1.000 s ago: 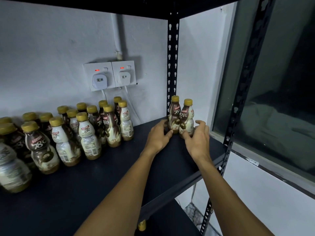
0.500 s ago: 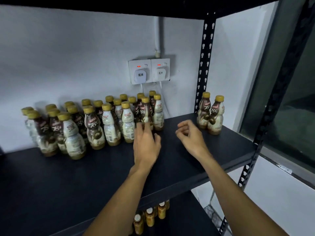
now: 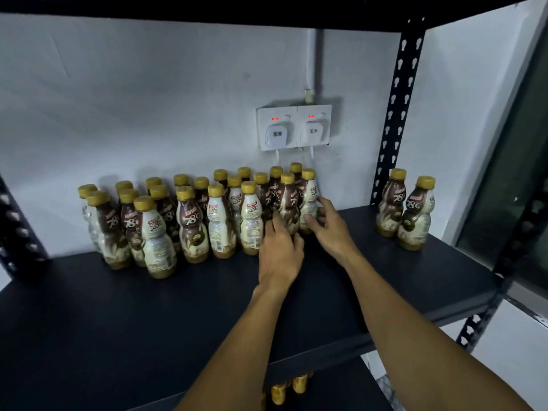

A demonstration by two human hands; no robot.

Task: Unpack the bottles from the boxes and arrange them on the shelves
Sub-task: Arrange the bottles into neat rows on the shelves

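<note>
Forearms [image 3: 237,351] up from the bottom edge, over gold caps [image 3: 289,387] on a lower board. Beneath them, the dark shelf [image 3: 118,321].

Further in, left hand [image 3: 280,253] at the foot of a brown bottle [image 3: 287,206] in the front row: fingers fairly straight and close together, laid up its left side, thumb low on its right. Just beside it, right hand [image 3: 327,229] at the end bottle [image 3: 308,200], with fingers spread and loosely bent along its right flank and thumb before its base. Cannot tell whether clamped or merely touching.

Leftward, crowding both bottles, the main group of bottles [image 3: 184,221], upright in rows against the white wall [image 3: 148,99]. Well apart at the shelf's right end, a pair of bottles [image 3: 404,209], upright, side by side, near a slotted black post [image 3: 397,114].

Behind the group, on the wall, twin sockets [image 3: 293,127] with white plugs and red lights. Overhead, a black upper shelf [image 3: 207,7].
</note>
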